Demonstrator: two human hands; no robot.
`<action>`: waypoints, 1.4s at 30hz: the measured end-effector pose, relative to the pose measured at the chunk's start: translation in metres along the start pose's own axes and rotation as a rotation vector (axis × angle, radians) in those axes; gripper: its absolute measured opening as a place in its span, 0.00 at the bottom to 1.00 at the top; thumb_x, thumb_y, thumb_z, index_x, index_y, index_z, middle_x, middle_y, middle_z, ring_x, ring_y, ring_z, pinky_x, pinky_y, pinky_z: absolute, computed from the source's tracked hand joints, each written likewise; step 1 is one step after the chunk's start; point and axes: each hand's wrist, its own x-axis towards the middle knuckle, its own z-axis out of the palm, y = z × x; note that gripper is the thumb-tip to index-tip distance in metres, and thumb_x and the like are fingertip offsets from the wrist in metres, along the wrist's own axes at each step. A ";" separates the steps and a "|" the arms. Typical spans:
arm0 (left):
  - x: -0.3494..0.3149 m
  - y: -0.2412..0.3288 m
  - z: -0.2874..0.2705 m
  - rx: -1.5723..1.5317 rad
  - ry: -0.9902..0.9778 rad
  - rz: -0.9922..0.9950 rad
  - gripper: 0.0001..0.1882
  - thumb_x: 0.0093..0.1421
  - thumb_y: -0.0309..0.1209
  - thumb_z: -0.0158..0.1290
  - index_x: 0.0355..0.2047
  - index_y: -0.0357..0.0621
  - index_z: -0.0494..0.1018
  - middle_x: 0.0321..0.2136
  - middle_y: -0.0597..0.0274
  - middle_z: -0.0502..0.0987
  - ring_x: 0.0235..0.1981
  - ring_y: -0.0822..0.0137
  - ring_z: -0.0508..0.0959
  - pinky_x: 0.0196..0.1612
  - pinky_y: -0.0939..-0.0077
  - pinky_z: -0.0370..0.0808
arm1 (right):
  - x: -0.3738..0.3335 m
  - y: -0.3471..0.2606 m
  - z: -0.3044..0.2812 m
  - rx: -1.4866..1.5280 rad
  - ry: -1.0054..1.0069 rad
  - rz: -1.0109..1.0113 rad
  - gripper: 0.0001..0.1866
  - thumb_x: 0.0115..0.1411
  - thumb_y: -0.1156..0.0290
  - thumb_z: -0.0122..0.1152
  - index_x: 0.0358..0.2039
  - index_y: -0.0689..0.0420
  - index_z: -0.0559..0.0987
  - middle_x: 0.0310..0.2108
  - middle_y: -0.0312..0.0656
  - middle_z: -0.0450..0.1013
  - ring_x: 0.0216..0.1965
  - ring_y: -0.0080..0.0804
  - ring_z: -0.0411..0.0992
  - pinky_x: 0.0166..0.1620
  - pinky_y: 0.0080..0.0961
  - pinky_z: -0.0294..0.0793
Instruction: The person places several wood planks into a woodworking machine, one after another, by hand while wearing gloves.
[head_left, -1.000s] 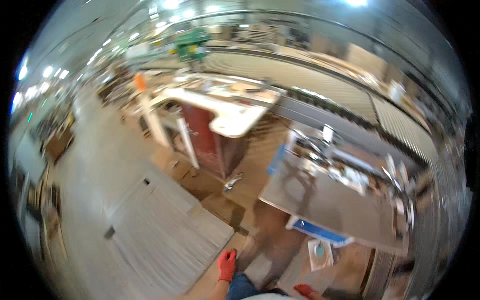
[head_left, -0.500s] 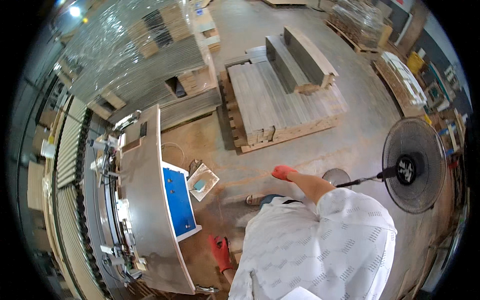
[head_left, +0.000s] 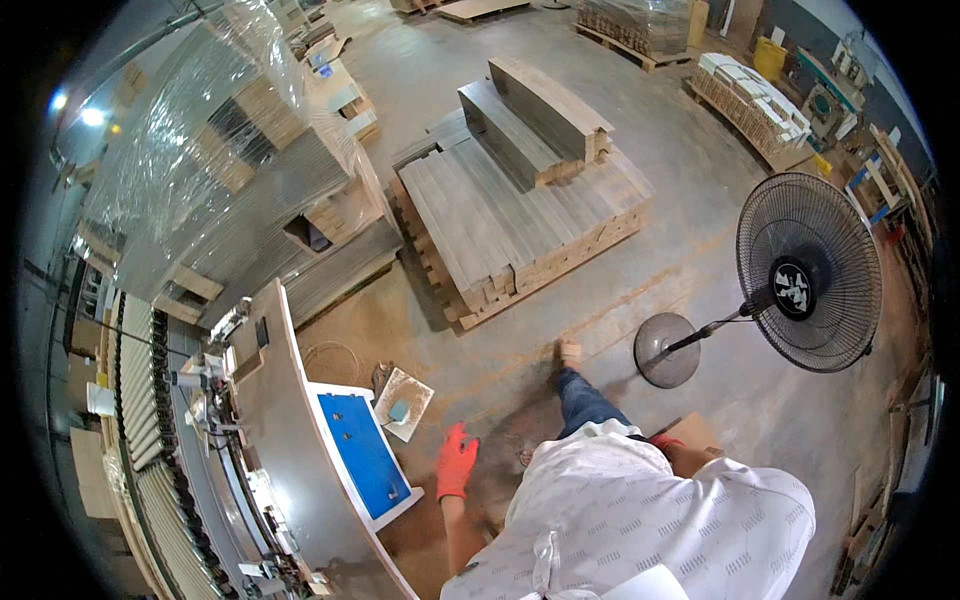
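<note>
While left hand (head_left: pixel 457 462) hangs loose, lower centre, nearby blue panel (head_left: pixel 362 450) is white-edged; right hand (head_left: pixel 665 441) mostly hidden, can't tell grip.

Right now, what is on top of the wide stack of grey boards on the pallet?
Two long grey piles rest side by side on the wide stack. The part of its top beneath them is covered, so I cannot see it.

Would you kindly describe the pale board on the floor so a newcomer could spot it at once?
Start at the grey-brown worktop on the left; the blue panel sits beside its right edge. Just right of that panel lies the pale board, set apart by its teal patch.
</note>
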 end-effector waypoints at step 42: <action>0.795 0.487 0.403 -1.086 -0.419 -0.537 0.49 0.53 0.76 0.58 0.69 0.69 0.64 0.51 0.61 0.75 0.46 0.63 0.75 0.48 0.62 0.74 | 0.170 -0.181 -0.425 1.403 0.005 -0.161 0.21 0.65 0.57 0.71 0.54 0.53 0.80 0.47 0.36 0.80 0.43 0.31 0.80 0.45 0.38 0.83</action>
